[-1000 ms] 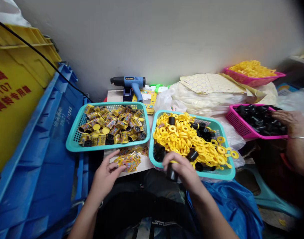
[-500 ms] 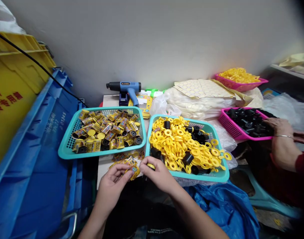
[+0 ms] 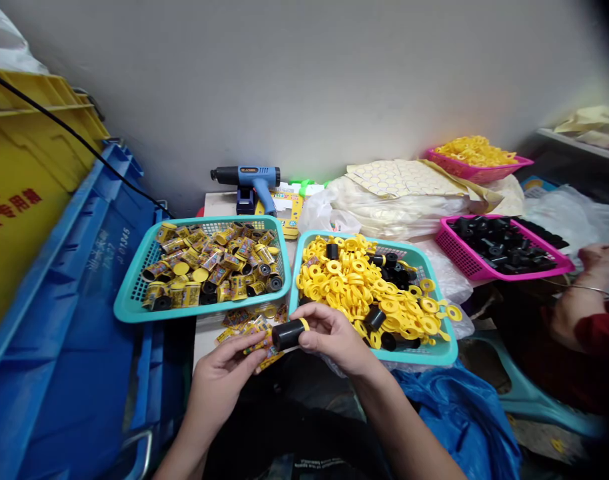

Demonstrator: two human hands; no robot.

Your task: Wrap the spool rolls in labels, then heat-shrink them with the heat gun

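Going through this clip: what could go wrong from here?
The yellow plastic ring on the black cylinder, held between left hand and right hand, might slip off. Loose yellow printed labels near the white table's front edge could get knocked down. Yellow rings overhanging the teal plastic basket's rim could spill.

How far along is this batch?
Done: the left teal basket is full of black cylinders wrapped in yellow printed labels. In hand: the right hand and left hand hold a bare black cylinder with a yellow ring on its end. Remaining: loose yellow rings and bare cylinders in the right teal basket, plus loose labels.
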